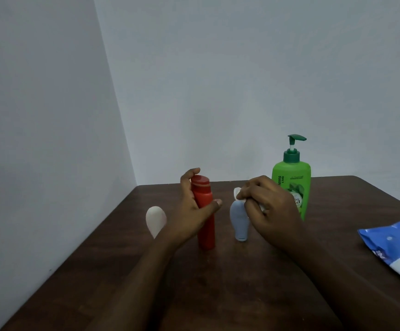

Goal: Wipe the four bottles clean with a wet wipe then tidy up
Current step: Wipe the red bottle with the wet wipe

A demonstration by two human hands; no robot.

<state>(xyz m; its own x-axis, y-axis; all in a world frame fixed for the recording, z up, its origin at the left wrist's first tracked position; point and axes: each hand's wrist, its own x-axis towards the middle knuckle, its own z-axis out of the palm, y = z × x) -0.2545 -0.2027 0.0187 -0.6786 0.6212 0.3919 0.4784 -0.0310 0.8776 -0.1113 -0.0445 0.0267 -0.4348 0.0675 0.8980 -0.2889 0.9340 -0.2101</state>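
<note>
While left grip (190, 212) curls round red bottle (206, 231), upright on worktop (98, 271), right grip (273, 206) holds bunched wipe (237, 191) — wiping step. Next, likely: bring wipe onto red bottle, rub downward.

Single view, head-worn and wide-angle, facing forward and slightly down across the dark surface (94, 271) toward a wall corner (132, 177). Close in: forearms (132, 283) enter from the bottom edge, left hand (191, 211) and right hand (268, 206) sit mid-frame. Pale wall (242, 80) fills the upper half.
</note>
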